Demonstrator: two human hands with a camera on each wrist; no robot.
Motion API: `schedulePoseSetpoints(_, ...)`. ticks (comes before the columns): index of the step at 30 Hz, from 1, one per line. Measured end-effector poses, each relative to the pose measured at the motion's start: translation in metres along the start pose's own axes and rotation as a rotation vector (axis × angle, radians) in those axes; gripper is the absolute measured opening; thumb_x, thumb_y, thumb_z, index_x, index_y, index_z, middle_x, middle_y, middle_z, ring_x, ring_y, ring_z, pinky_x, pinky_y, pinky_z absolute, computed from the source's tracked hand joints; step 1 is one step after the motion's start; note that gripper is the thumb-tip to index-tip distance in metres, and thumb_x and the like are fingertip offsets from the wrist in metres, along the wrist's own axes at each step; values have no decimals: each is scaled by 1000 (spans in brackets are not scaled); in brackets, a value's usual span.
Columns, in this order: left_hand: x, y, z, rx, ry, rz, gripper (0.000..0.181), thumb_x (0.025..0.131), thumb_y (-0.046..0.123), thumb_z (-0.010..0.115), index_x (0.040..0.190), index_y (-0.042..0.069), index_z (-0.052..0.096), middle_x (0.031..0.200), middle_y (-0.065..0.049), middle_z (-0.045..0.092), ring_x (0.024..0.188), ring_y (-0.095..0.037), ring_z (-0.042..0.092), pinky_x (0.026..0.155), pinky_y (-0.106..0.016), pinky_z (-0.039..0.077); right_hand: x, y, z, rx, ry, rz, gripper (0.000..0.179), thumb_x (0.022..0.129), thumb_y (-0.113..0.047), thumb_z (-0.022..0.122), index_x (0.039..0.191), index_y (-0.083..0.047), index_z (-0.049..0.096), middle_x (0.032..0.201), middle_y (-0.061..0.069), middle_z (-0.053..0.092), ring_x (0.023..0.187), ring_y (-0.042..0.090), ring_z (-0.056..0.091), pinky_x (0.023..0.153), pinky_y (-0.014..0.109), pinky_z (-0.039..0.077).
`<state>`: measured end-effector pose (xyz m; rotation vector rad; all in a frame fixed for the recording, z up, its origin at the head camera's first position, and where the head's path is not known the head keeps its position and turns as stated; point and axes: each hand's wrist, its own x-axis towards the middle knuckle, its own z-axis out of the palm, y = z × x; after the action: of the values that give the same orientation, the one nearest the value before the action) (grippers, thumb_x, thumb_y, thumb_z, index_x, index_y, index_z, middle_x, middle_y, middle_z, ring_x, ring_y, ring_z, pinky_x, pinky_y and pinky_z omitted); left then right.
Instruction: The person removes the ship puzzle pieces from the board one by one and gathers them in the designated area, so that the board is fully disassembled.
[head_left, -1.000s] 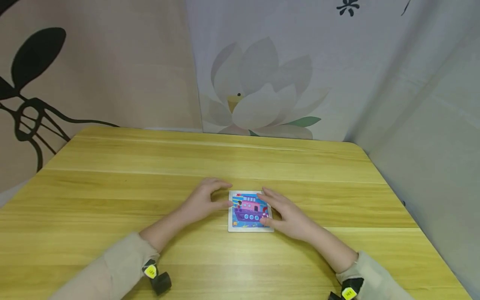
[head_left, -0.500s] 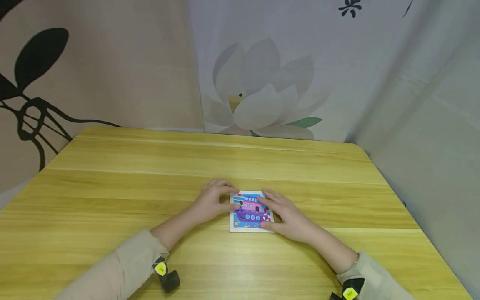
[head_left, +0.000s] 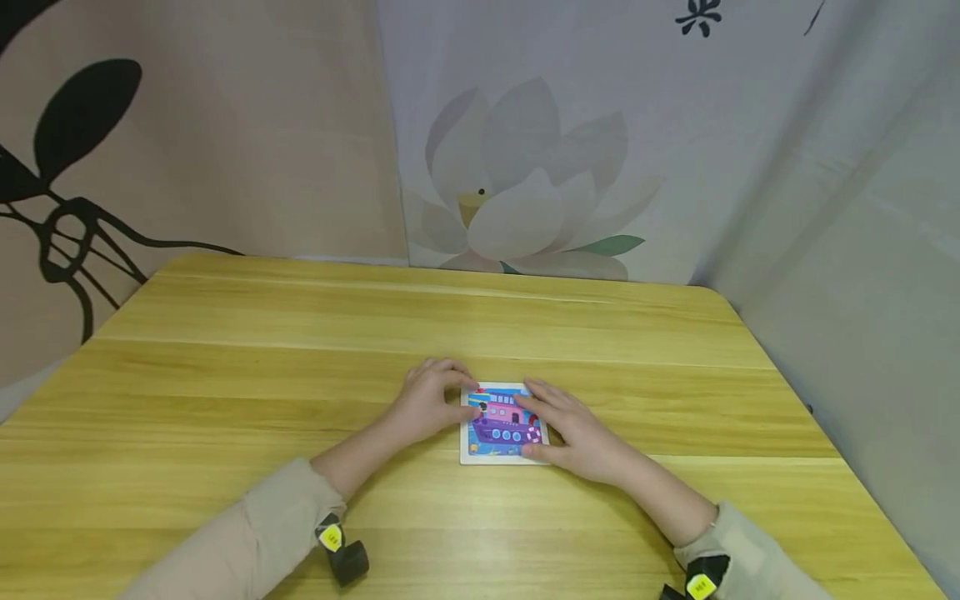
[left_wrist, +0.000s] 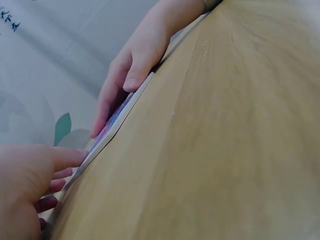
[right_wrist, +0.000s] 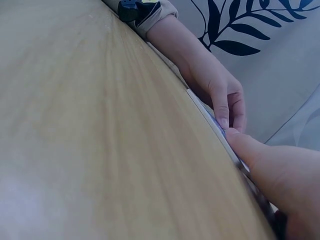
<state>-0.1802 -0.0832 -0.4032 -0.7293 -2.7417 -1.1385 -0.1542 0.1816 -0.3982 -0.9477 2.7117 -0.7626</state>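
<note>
A small square picture puzzle board [head_left: 495,433] with a white frame and a pink-and-purple ship picture lies on the wooden table. At its upper left, my left hand [head_left: 429,406] rests with thumb and forefinger on the board, a gap between the two tips. My right hand [head_left: 581,429] lies over the right side, thumb on the picture and fingers spread toward the top right corner. The left wrist view shows the left thumb [left_wrist: 70,157] at the board's thin edge, with the other fingers loosely bent below it. Both hands cover parts of the frame.
The wooden table [head_left: 637,525] stretches around the board, with its far edge against a curtain [head_left: 540,167] printed with a lotus. A dark plant print marks the cloth on the left. Black camera mounts sit on both sleeves.
My left hand has moved right from beside the board until its thumb and forefinger overlap the board's left part. The right hand stays in place over the board.
</note>
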Motion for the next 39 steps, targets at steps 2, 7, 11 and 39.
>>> schedulePoseSetpoints(2, 1, 2, 0, -4, 0, -23, 30, 73, 24, 84, 99, 12, 73, 110, 0, 62, 109, -22, 49, 101, -52, 27, 0, 0, 0, 3, -1, 1, 71, 91, -55, 56, 149, -19, 36, 158, 3, 16, 143, 27, 12, 110, 54, 12)
schedulePoseSetpoints(7, 5, 8, -1, -28, -14, -91, 30, 71, 20, 86, 96, 13, 72, 106, 1, 62, 107, -22, 49, 101, -51, 25, 0, 0, -1, 1, 2, -1, 71, 91, -55, 56, 149, -19, 36, 158, 4, 16, 143, 27, 12, 110, 54, 12)
schedulePoseSetpoints(11, 7, 11, -2, -42, -30, -132, 29, 69, 17, 86, 95, 12, 72, 102, 3, 62, 105, -22, 49, 100, -51, 24, 0, 0, 0, -3, 2, 1, 72, 90, -56, 55, 149, -20, 36, 158, 3, 16, 143, 27, 12, 110, 55, 12)
schedulePoseSetpoints(39, 11, 14, 0, -51, -42, -202, 30, 70, 14, 85, 97, 10, 72, 107, -1, 61, 109, -25, 47, 101, -50, 24, 1, -6, 1, -121, -24, -96, 55, 98, -45, 48, 149, -29, 34, 158, 4, 15, 143, 32, 8, 109, 59, 10)
